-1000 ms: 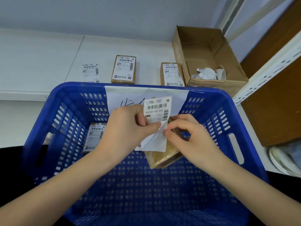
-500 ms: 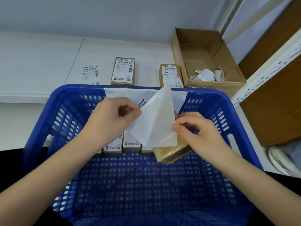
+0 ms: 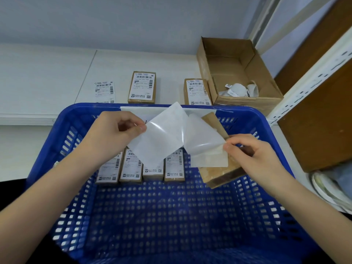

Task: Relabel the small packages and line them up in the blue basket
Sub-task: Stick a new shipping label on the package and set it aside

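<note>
Above the blue basket [image 3: 282, 149] a white label sheet is split into two layers that still join in the middle. My left hand [image 3: 114, 134] pinches the left layer, the label [image 3: 160, 138], with its blank side towards me. My right hand [image 3: 253, 157] pinches a corner of the glossy backing sheet [image 3: 203, 145] and holds a bare brown package [image 3: 219, 174] beneath it. Several labelled packages [image 3: 131, 168] stand side by side in a row along the basket's far wall.
On the white shelf behind the basket lie two labelled packages [image 3: 142, 87] [image 3: 197, 92] and a loose label [image 3: 104, 92]. An open cardboard box [image 3: 266, 82] at the back right holds crumpled backing papers [image 3: 240, 90]. A wooden panel [image 3: 320, 121] stands at the right.
The label and its backing have peeled further apart as my hands moved away from each other. The row of packages in the basket has come into view.
</note>
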Tool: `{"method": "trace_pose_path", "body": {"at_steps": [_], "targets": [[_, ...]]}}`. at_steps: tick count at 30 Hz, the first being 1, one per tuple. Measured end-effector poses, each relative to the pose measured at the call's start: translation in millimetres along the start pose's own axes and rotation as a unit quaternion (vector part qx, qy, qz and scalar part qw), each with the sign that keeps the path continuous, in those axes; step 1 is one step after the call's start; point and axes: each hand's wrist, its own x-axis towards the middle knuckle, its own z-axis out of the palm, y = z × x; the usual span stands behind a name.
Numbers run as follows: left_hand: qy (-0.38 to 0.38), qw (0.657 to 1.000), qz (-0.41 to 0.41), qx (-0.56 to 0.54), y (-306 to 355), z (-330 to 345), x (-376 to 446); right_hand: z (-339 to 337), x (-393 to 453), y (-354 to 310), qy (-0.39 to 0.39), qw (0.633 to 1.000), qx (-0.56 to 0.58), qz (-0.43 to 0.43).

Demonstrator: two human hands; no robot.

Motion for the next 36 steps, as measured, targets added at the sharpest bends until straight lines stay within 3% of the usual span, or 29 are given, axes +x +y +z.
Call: {"method": "trace_pose_path", "body": {"at_steps": [15, 19, 23, 32, 36], "targets": [[0.069, 0.997, 0.018, 0.004, -5.9, -8.0, 7.9, -15.8, -6.6, 10.1, 0.039, 0.999, -0.004, 0.026], [0.033, 0.983, -0.044, -0.174, 1.4, 4.8, 1.8, -10.9, -6.6, 6.8, 0.024, 1.0, -0.004, 0.014], [-0.044, 0.933, -0.116, -0.337, 8.0, 28.1, -3.2, 0.0, -4.0, 1.9, 0.006, 1.0, -0.003, -0.006], [-0.068, 0.918, -0.211, -0.328, -2.5, 61.3, -8.0, 18.2, 1.1, -5.6, -0.017, 0.999, 0.024, -0.028], [-0.092, 0.895, -0.244, -0.362, -3.8, 65.5, -8.5, 24.2, 2.4, -9.0, -0.034, 0.998, 0.025, -0.036]]}}
